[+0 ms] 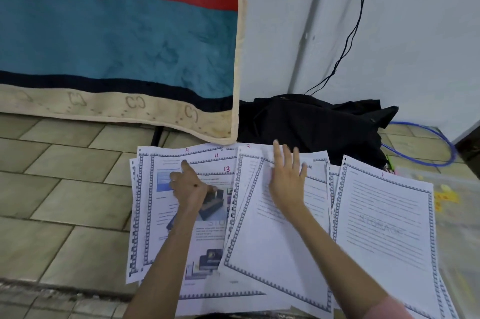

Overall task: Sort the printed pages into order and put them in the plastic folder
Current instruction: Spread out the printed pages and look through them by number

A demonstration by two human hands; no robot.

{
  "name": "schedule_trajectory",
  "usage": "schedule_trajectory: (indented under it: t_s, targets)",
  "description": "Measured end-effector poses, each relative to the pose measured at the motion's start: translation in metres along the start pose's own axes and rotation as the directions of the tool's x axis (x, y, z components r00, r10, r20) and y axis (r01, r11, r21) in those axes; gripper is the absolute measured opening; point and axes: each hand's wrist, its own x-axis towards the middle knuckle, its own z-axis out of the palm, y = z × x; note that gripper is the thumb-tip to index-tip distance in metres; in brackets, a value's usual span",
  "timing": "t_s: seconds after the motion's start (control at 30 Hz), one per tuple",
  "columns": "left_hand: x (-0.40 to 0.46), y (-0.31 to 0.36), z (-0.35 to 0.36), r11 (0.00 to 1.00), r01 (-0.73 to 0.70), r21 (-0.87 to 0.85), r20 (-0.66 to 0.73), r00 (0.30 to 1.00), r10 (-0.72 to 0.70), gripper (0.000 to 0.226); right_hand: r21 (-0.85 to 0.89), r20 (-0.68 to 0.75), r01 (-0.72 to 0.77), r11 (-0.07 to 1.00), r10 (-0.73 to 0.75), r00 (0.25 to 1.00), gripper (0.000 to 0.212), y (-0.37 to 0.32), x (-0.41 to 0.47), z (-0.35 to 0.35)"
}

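Printed pages with blue patterned borders lie spread on the tiled floor in three loose piles. The left pile [207,253] shows red handwritten numbers 4, 11 and 13; my left hand [188,186] rests on its top colour page, fingers curled with the index finger pointing out. My right hand [287,178] lies flat and spread on the tilted middle pile [272,248], under a sheet marked 2. The right pile [384,228] has page 1 on top. A clear plastic folder [452,204] lies at the far right, partly under the pages.
A teal, red and cream blanket [117,41] hangs at the back left. Black cloth [317,124] is heaped behind the pages, with a black cable [350,33] on the white wall and a blue cable loop [439,147] on the floor.
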Motion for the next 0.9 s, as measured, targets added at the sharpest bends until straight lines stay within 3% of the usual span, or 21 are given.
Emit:
schedule_trajectory:
  t_s: [0.07,0.17,0.27,0.33,0.37,0.43,0.5,0.53,0.6,0.63,0.7,0.77,0.83,0.9]
  targets:
    - [0.004,-0.002,-0.003,0.983,-0.004,-0.181,0.019,1.0,0.007,0.09,0.039,0.226,-0.047,0.998,0.037,0.973,0.062,-0.017,-0.025,0.009]
    - [0.007,-0.007,-0.007,0.958,-0.061,-0.28,0.006,0.998,0.065,0.053,-0.097,0.443,0.033,0.995,0.013,0.896,0.09,-0.016,-0.047,0.026]
    - [0.006,-0.009,-0.011,0.967,-0.141,-0.21,0.011,0.989,0.147,0.034,-0.152,0.439,0.046,0.987,0.025,0.898,0.107,0.003,-0.045,0.024]
    - [0.004,-0.008,-0.014,0.965,-0.136,-0.224,0.017,0.99,0.143,0.047,-0.153,0.369,0.046,0.987,0.013,0.929,0.088,0.002,-0.044,0.012]
    - [0.003,-0.006,-0.016,0.967,-0.131,-0.218,0.017,0.99,0.138,0.054,-0.092,0.277,0.031,0.995,-0.004,0.961,0.073,-0.004,-0.046,0.01]
    - [0.003,-0.001,-0.02,0.968,-0.122,-0.217,0.02,0.991,0.129,0.057,0.248,0.137,-0.032,0.968,-0.003,0.991,0.05,-0.03,-0.054,0.002]
    - [0.004,0.006,-0.023,0.965,-0.123,-0.233,0.064,0.988,0.142,0.046,0.526,0.354,-0.208,0.825,0.01,0.935,0.058,-0.069,-0.066,-0.005]
    - [0.004,0.01,-0.026,0.961,-0.112,-0.252,0.096,0.985,0.14,0.037,0.548,0.466,-0.277,0.79,-0.013,0.885,0.073,-0.085,-0.07,-0.003]
    - [0.007,0.016,-0.029,0.932,-0.04,-0.361,0.219,0.968,0.126,0.024,0.456,0.564,-0.301,0.838,-0.011,0.825,0.097,-0.104,-0.073,0.002]
    - [0.008,0.017,-0.031,0.895,0.022,-0.445,0.298,0.946,0.125,0.021,0.425,0.564,-0.304,0.853,0.013,0.826,0.094,-0.105,-0.07,0.004]
    - [0.005,0.016,-0.042,0.818,0.139,-0.558,0.423,0.896,0.136,0.036,0.411,0.578,-0.344,0.845,0.051,0.815,0.06,-0.098,-0.061,0.001]
    - [0.008,0.003,-0.05,0.823,0.179,-0.539,0.428,0.9,0.084,0.052,0.454,0.626,-0.399,0.796,0.034,0.779,0.04,-0.084,-0.053,-0.005]
    - [0.014,-0.017,-0.052,0.887,0.169,-0.429,0.328,0.944,-0.021,0.044,0.511,0.66,-0.44,0.738,-0.009,0.751,0.044,-0.076,-0.052,-0.015]
    - [0.017,-0.033,-0.051,0.908,0.161,-0.388,0.298,0.954,-0.042,0.022,0.526,0.686,-0.426,0.736,-0.071,0.724,0.046,-0.077,-0.059,-0.022]
